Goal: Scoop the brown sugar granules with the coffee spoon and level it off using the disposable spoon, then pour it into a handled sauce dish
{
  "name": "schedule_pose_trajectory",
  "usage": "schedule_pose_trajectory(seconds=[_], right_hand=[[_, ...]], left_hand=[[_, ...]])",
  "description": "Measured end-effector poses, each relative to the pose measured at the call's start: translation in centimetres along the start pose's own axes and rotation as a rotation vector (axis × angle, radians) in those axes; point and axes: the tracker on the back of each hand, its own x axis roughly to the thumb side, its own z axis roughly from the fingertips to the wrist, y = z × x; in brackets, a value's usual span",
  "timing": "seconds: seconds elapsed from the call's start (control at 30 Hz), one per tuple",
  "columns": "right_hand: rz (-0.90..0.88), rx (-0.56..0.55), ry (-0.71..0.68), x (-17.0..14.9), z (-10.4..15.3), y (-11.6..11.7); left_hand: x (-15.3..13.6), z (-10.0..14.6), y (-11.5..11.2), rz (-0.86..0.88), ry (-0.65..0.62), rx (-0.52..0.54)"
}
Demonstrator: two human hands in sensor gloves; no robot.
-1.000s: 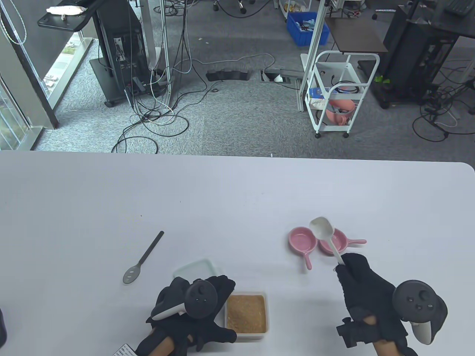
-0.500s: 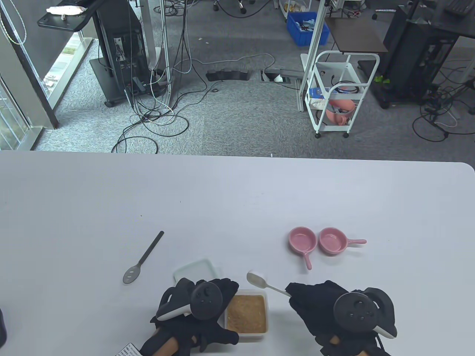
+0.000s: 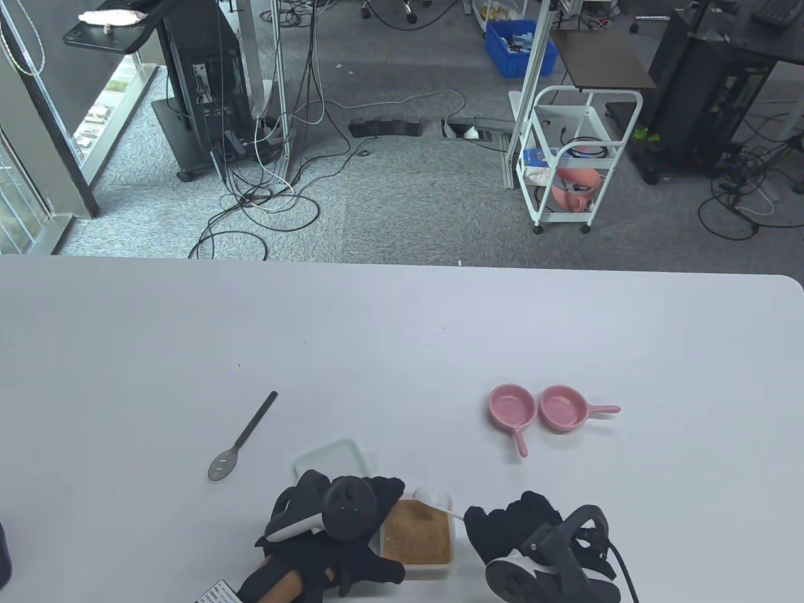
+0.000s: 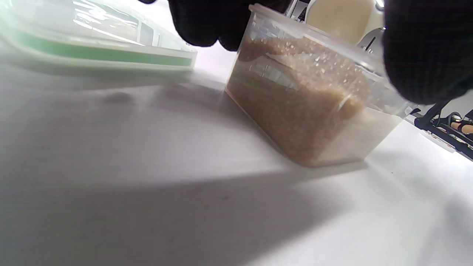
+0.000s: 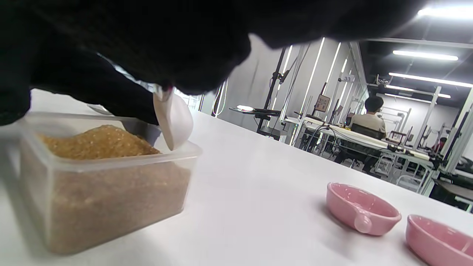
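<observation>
Table view shows our right hand [image 3: 512, 531], in a black sensor glove, with fingers curled round the handle of a white disposable plastic spoon [image 3: 433, 499]. The spoon bowl sits at the far right corner of the clear rectangular plastic container [image 3: 447, 560] of brown sugar granules [image 3: 418, 534]. In the right wrist view the spoon bowl [image 5: 173, 120] hangs below the gloved fingers, tipped on edge, with its lower edge at the container rim [image 5: 181, 151]; we cannot tell whether it touches the sugar [image 5: 99, 142].

Our left hand [image 3: 339, 527], also in a black glove, rests against the left side of the container. In the left wrist view its fingertips [image 4: 207, 26] curl over the container's rim and wall [image 4: 314, 103], gripping it.

We count two spoons: the white one in the right hand, and one dark grey coffee spoon [image 3: 242, 438] lying on the white table [image 3: 402, 339], untouched, forward and to the left of the left hand. We count two pink handled sauce dishes [image 3: 512, 407] [image 3: 564, 408], touching side by side, forward of the right hand and well apart from it; both look empty. One container lid [image 3: 336, 456], translucent with a green edge, lies just beyond the left hand.

The sugar is tan, coarse and heaped unevenly, filling most of the container.
</observation>
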Motion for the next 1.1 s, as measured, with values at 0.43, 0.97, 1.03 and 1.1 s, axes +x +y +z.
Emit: schedule_pose_trajectory(seconds=[0.43, 0.97, 1.03, 1.1], right_hand=[[0.026, 0.177, 0.078, 3.0, -0.9, 0.7], [-0.843, 0.527, 0.371, -5.6, -1.3, 5.6], [-0.942, 0.575, 0.399, -6.2, -1.1, 6.6], [-1.014, 0.599, 0.422, -6.5, -1.0, 7.3]], left_hand=[[0.0, -0.1, 0.0, 0.001, 0.004, -0.005], [0.0, -0.1, 0.0, 0.003, 0.003, -0.008], [0.0, -0.1, 0.0, 0.003, 0.004, -0.007], [0.0, -0.1, 0.0, 0.001, 0.004, -0.007]])
